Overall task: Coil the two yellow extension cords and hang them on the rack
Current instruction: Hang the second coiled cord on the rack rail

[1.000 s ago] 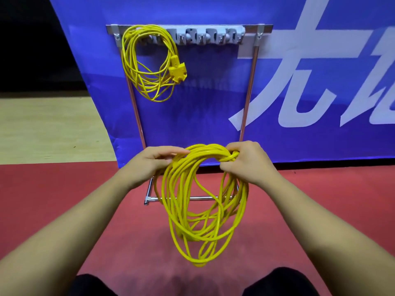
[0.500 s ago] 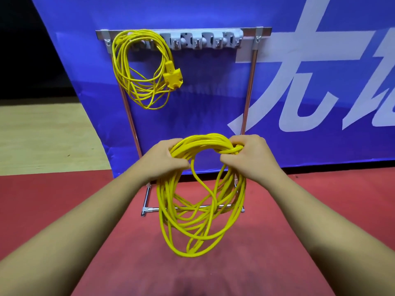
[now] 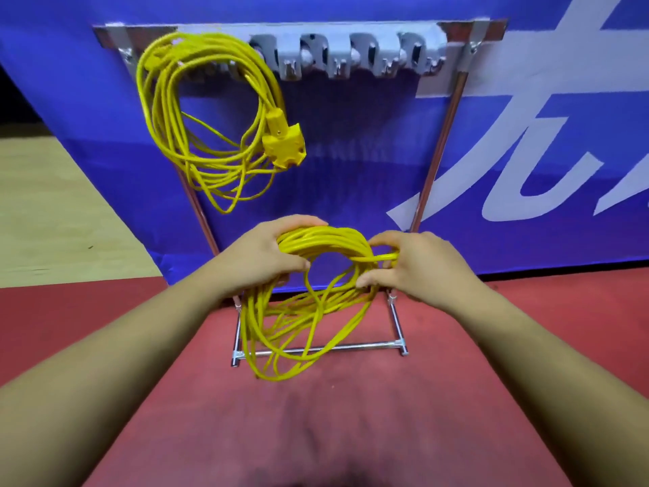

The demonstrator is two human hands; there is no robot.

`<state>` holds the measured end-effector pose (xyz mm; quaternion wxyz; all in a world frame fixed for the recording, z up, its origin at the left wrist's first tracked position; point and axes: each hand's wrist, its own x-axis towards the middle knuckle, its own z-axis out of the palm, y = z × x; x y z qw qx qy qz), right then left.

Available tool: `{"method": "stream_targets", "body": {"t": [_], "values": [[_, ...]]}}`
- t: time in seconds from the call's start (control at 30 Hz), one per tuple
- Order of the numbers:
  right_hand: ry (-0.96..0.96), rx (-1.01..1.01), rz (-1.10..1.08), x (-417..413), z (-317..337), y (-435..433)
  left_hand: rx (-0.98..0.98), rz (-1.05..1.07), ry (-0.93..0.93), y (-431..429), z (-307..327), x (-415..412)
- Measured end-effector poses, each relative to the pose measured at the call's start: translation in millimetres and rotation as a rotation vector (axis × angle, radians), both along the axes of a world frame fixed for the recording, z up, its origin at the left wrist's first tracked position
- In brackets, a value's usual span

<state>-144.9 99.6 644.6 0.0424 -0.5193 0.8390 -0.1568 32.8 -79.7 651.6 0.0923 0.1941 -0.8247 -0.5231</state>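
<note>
I hold the second yellow cord (image 3: 305, 318) as a coil before the rack (image 3: 351, 54), below its hooks
My left hand (image 3: 261, 256) grips the coil's top left and my right hand (image 3: 418, 265) pinches strands at its top right, with loops hanging between them; the first yellow cord (image 3: 210, 117) hangs at the rack's left end, well above both hands

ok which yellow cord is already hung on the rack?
The coil hooked on the rack, at left, socket block dangling. The other cord is gripped by the left hand and right hand.
</note>
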Motion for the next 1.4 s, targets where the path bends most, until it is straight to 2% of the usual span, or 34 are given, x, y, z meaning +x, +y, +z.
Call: {"method": "stream_targets", "body": {"t": [0.07, 0.17, 0.3, 0.4, 0.5, 0.63, 0.7, 0.8, 0.93, 1.03, 1.17, 1.23, 1.33, 1.4], "values": [[-0.031, -0.015, -0.021, -0.7, 41.9, -3.9, -0.026, -0.007, -0.062, -10.1, 37.0, -2.1], [-0.187, -0.064, -0.083, -2.2, 114.2, -3.6, 0.026, 0.004, -0.125, -21.8, 105.0, -2.1], [-0.279, -0.125, -0.154, -0.1, 211.1, -2.3, 0.059, 0.021, -0.200, -30.8, 198.8, -3.0], [-0.352, -0.135, -0.173, 6.6, 262.2, -2.5, 0.087, 0.012, -0.175, -29.5, 249.9, -0.9], [-0.338, -0.179, -0.139, 9.3, 291.2, 2.5, 0.250, 0.027, -0.121, -23.8, 283.0, 3.3], [-0.474, -0.322, -0.082, 30.3, 309.8, 0.0, 0.439, 0.000, -0.052, -12.9, 311.3, -2.9], [-0.452, -0.304, -0.148, 42.9, 310.6, -7.7, 0.478, -0.020, -0.042, -8.6, 323.3, -9.7], [-0.263, -0.222, -0.248, 44.2, 303.8, -18.4, 0.478, -0.080, -0.078, -6.4, 334.1, -22.3], [-0.471, -0.409, -0.273, 22.9, 299.3, -25.1, 0.469, -0.090, -0.090, -6.2, 333.6, -45.6], [-0.536, -0.400, -0.242, -7.8, 298.6, -22.5, 0.371, -0.080, -0.101, -6.0, 330.4, -69.2], [-0.677, -0.316, -0.099, -60.5, 293.1, -17.2, -0.140, -0.103, -0.166, -10.3, 319.0, -107.4], [-0.736, -0.292, -0.055, -85.1, 287.0, -15.7, -0.308, -0.130, -0.214, -12.6, 307.9, -122.9], [-0.749, -0.261, -0.047, -119.8, 279.1, -20.9, -0.395, -0.160, -0.285, -16.4, 286.3, -142.6], [-0.739, -0.237, -0.031, -140.8, 270.8, -29.0, -0.329, -0.139, -0.288, -19.0, 271.0, -153.6]]}}
